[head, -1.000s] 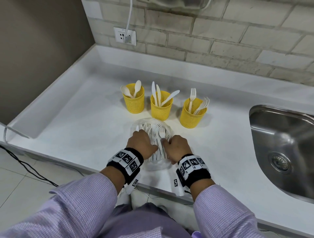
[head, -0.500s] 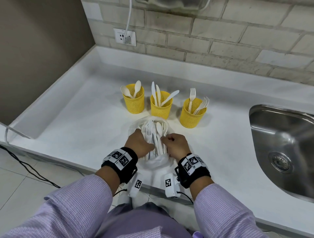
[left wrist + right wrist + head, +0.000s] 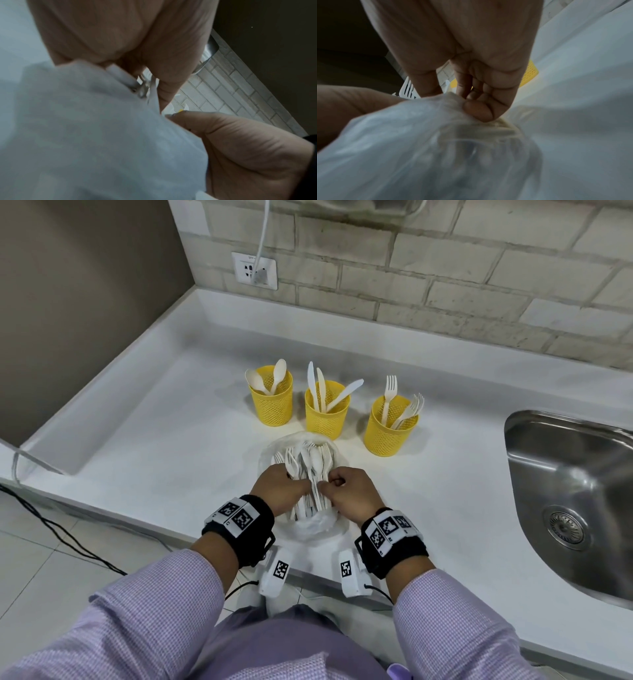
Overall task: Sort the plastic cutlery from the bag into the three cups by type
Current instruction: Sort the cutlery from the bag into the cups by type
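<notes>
Three yellow mesh cups stand in a row: the spoon cup (image 3: pixel 271 402), the knife cup (image 3: pixel 327 414) and the fork cup (image 3: pixel 390 429). In front of them lies the clear plastic bag (image 3: pixel 315 525) with white cutlery (image 3: pixel 310 462) poking out of its mouth. My left hand (image 3: pixel 294 486) grips the bag and the bundle from the left. My right hand (image 3: pixel 325 486) pinches the bag from the right. In the right wrist view my right hand (image 3: pixel 467 100) has thumb and fingers closed on the bag (image 3: pixel 419 135), with fork tines (image 3: pixel 408 88) behind. In the left wrist view the bag (image 3: pixel 85 135) fills the frame.
A white counter (image 3: pixel 154 440) ends close to my body. A steel sink (image 3: pixel 575 491) lies at the right. A brick wall with a socket (image 3: pixel 254 270) and a hanging cable stands behind the cups.
The bag's wide mouth has been gathered narrower and the cutlery now stands bunched between my hands. My right hand's fingers have curled into a pinch. The cups are unchanged.
</notes>
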`<action>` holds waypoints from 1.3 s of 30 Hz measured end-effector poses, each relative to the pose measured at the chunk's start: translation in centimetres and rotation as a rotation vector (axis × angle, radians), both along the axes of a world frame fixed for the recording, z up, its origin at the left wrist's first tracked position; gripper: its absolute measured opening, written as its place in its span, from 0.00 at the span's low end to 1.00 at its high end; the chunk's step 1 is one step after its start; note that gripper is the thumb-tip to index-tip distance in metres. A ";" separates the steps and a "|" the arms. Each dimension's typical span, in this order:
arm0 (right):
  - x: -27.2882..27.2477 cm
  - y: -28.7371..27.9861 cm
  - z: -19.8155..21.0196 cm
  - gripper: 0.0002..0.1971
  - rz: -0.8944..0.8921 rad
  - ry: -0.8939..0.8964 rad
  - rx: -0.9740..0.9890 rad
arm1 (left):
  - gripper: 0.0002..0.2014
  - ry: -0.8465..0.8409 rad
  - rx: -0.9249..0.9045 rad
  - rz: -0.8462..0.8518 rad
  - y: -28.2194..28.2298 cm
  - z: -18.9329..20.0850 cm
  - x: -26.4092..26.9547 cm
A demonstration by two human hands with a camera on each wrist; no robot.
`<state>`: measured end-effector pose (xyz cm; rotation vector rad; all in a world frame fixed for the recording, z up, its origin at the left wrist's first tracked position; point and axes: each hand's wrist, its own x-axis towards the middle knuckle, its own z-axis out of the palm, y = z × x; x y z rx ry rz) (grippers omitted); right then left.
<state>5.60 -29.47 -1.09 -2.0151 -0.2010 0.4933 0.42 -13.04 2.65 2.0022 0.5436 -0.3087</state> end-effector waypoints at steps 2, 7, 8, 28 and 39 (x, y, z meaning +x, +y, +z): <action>0.0 0.0 0.1 0.14 0.008 0.014 0.026 | 0.04 -0.011 -0.017 0.011 -0.1 0.0 -0.1; 0.5 -0.4 -0.3 0.15 -0.104 0.007 0.089 | 0.05 -0.072 -0.047 0.045 -0.1 0.3 0.0; 0.6 -0.5 -0.5 0.15 -0.132 0.001 0.104 | 0.07 -0.085 -0.047 0.053 -0.1 0.3 0.0; 0.8 0.9 0.1 0.19 -0.069 0.134 0.205 | 0.21 -0.133 -0.101 0.070 -0.6 0.0 0.4; 0.8 1.6 2.2 0.23 0.050 -0.029 -0.073 | 0.16 -0.036 -0.286 -0.062 -0.3 0.6 0.6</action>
